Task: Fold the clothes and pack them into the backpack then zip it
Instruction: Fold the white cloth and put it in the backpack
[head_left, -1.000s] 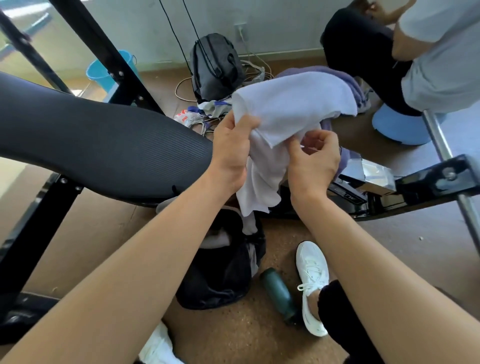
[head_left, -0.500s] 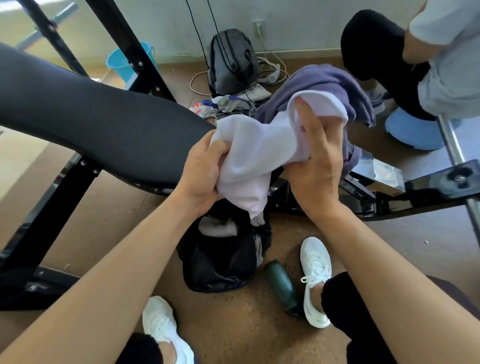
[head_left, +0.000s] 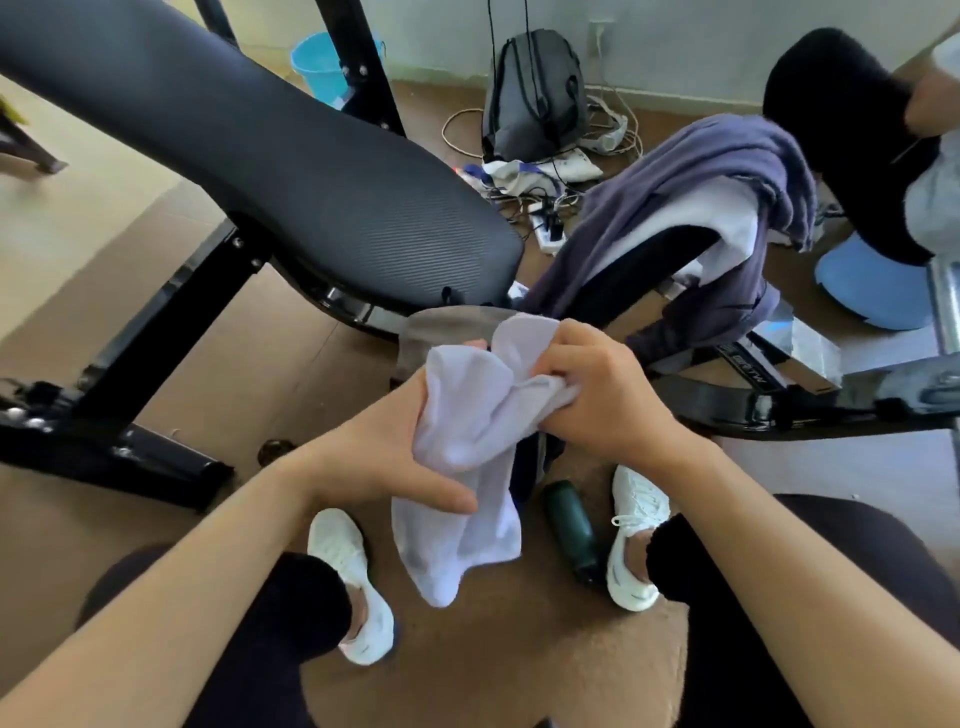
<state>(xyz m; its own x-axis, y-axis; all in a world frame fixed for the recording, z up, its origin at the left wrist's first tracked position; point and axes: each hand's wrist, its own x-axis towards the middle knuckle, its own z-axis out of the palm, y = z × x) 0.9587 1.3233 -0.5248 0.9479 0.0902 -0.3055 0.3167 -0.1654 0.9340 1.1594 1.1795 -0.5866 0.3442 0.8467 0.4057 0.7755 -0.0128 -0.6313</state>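
Nearby, bottle (head_left: 570, 530) lies between white shoes (head_left: 635, 535).

we see a green bottle (head_left: 570, 530) lying on the brown floor (head_left: 493, 649). a blue bucket (head_left: 317, 62) stands behind a black padded bench (head_left: 270, 156).

White garment (head_left: 467, 457) bunched, hanging, purple garment (head_left: 691, 171) draped on bench
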